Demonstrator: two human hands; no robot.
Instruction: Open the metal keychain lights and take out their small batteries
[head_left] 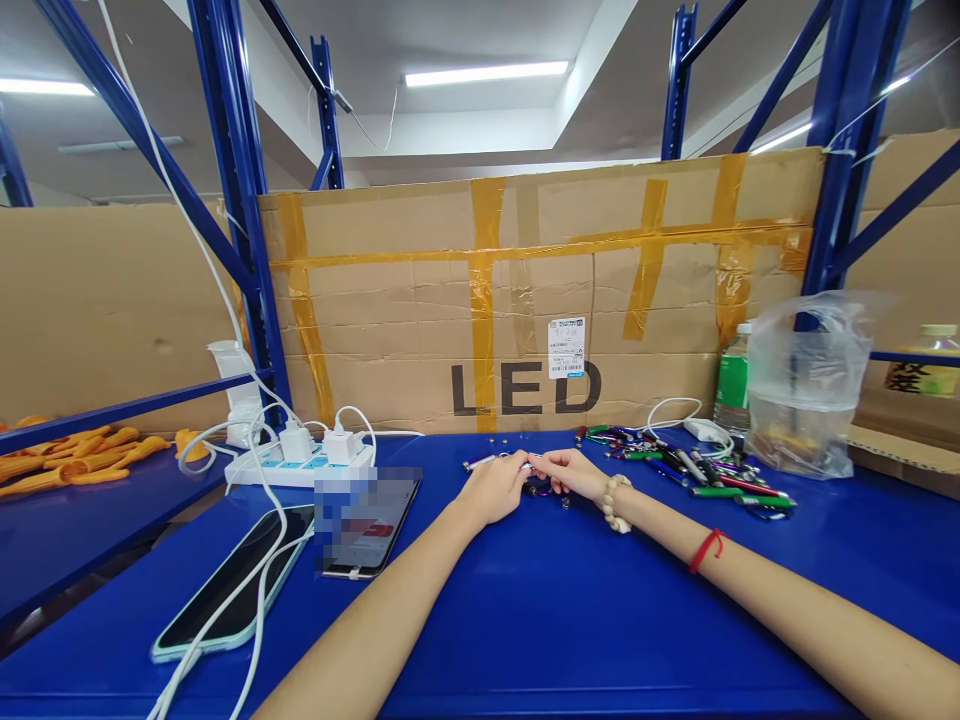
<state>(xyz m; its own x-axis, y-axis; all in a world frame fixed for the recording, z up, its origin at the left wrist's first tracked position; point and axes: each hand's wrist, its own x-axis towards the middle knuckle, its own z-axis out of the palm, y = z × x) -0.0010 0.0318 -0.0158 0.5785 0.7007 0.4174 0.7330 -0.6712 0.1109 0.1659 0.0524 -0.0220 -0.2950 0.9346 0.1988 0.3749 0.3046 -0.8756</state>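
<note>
My left hand [495, 487] and my right hand [571, 472] meet near the middle of the blue tabletop [540, 620]. Their fingertips are pinched together around something small that I cannot make out. Under and beside the fingers lie small dark and shiny pieces [537, 490], partly covered by the hands. Just left of my left hand is a light-coloured pen-like piece [480, 462]. A beaded bracelet and a red string are on the right wrist and forearm. To the right of my right hand spreads a pile of colourful pens [697, 466].
Two phones [232, 590] [375, 525] with white cables lie at the left, by a white power strip [300, 465]. At the back right are a white adapter [705, 430], a green-labelled bottle [733, 385] and a plastic bag [802, 390]. A cardboard sheet [405, 330] stands behind.
</note>
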